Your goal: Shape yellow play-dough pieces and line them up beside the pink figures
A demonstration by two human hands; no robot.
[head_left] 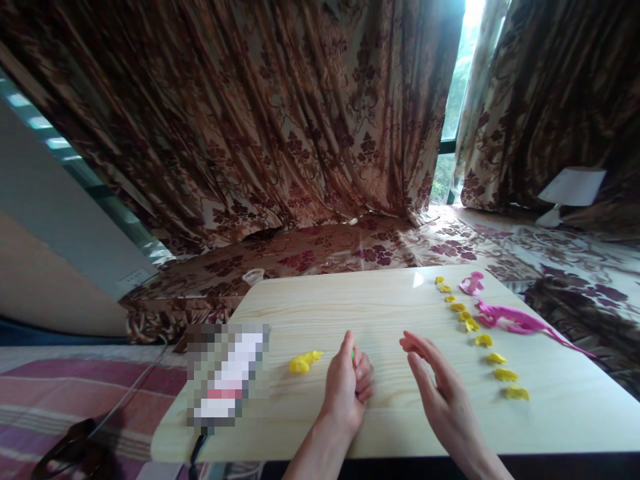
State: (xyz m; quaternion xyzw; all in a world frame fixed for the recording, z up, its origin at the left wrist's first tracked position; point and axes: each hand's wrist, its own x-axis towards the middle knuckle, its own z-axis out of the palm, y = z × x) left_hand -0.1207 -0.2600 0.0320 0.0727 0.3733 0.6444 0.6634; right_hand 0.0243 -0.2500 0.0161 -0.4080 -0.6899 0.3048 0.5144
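My left hand (349,383) is over the middle of the light wooden table (345,297). Its fingers are curled closed, thumb up, around a small green thing (353,355); only a sliver shows, so its kind is hidden. To the right, my right hand (440,380) is raised with its fingers stretched out and the thumb apart, holding nothing. A soft-looking yellow lump (305,361) lies left of my left hand. Beyond my right hand, several small curved yellow pieces (483,341) form a row along the table's right side.
A pink lizard-like figure (520,319) and a pink round piece with a stem (471,284) lie at the right edge. A pixelated flat device (233,373) with a black cable sits at left. A small clear bowl (253,276) is behind the table; a white lamp (573,187) stands far right.
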